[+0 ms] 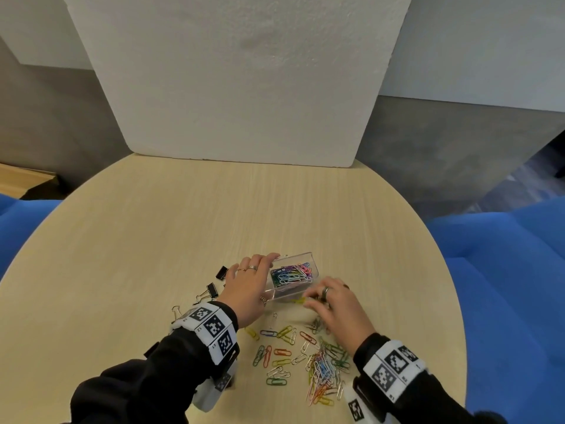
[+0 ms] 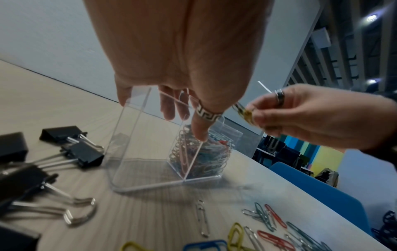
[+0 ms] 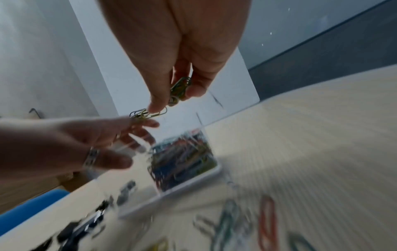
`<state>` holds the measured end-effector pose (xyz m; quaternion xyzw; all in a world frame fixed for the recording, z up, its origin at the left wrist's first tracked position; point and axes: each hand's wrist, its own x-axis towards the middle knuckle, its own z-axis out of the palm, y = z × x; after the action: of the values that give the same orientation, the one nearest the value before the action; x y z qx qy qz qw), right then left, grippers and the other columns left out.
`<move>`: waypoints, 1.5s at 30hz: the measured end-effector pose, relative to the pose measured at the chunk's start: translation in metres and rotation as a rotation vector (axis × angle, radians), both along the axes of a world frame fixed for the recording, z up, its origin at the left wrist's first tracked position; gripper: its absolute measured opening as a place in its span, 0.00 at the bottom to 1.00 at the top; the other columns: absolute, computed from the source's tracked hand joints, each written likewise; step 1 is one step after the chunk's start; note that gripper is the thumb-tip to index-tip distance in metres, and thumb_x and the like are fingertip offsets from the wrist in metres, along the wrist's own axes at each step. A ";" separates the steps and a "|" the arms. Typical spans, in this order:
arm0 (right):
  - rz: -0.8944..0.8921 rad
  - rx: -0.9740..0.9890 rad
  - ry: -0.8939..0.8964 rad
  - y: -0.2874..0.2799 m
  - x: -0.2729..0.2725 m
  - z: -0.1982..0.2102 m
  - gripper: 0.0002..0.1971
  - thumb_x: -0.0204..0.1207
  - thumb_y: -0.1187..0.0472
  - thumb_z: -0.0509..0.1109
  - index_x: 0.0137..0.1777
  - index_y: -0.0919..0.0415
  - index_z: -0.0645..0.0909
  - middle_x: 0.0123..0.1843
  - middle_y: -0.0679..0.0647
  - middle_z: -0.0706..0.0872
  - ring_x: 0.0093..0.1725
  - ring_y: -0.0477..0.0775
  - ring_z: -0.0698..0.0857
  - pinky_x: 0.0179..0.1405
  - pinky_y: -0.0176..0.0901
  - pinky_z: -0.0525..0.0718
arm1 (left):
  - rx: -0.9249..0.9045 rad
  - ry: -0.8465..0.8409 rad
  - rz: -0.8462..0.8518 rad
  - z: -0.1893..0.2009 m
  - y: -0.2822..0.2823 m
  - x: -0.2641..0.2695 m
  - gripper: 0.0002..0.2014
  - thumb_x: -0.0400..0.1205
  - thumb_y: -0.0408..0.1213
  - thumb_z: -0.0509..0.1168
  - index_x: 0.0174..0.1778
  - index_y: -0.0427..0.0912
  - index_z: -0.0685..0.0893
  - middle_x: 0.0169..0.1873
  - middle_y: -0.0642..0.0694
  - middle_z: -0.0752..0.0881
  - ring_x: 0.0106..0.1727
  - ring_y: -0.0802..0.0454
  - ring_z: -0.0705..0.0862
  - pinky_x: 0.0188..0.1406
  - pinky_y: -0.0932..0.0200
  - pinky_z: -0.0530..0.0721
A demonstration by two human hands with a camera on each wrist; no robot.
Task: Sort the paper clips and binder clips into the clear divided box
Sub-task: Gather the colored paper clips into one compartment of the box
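Observation:
The clear divided box point(image 1: 313, 275) stands mid-table, its right compartment full of coloured paper clips point(image 1: 292, 275) and its left compartment point(image 2: 139, 152) holding nothing. My left hand point(image 1: 260, 280) grips the box from above, thumb point(image 2: 199, 132) on the near side by the divider, fingers over the far wall. Just right of the box's near corner, my right hand point(image 1: 315, 299) pinches a small bunch of paper clips point(image 3: 179, 88), one of them yellow. Loose paper clips point(image 1: 305, 359) lie scattered toward me. Black binder clips point(image 1: 221, 272) lie left of the box.
A white foam board point(image 1: 244, 87) stands upright at the table's far edge. Blue seats point(image 1: 504, 270) flank the round wooden table point(image 1: 153, 240). More binder clips point(image 2: 81, 152) crowd the box's left side under my left wrist.

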<state>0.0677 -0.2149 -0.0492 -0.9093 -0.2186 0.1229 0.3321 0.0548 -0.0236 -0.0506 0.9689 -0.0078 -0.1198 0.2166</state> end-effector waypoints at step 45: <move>0.186 -0.472 0.347 -0.052 -0.057 -0.016 0.29 0.60 0.45 0.79 0.55 0.49 0.68 0.51 0.42 0.75 0.50 0.45 0.78 0.52 0.37 0.79 | 0.041 0.423 0.017 -0.015 -0.047 -0.084 0.38 0.72 0.47 0.72 0.72 0.45 0.58 0.71 0.44 0.67 0.63 0.47 0.79 0.62 0.54 0.81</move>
<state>0.0112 -0.2673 -0.0655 -0.9029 -0.2062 0.3535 0.1316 -0.0290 -0.0710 -0.0651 0.9264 0.0483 -0.3186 0.1946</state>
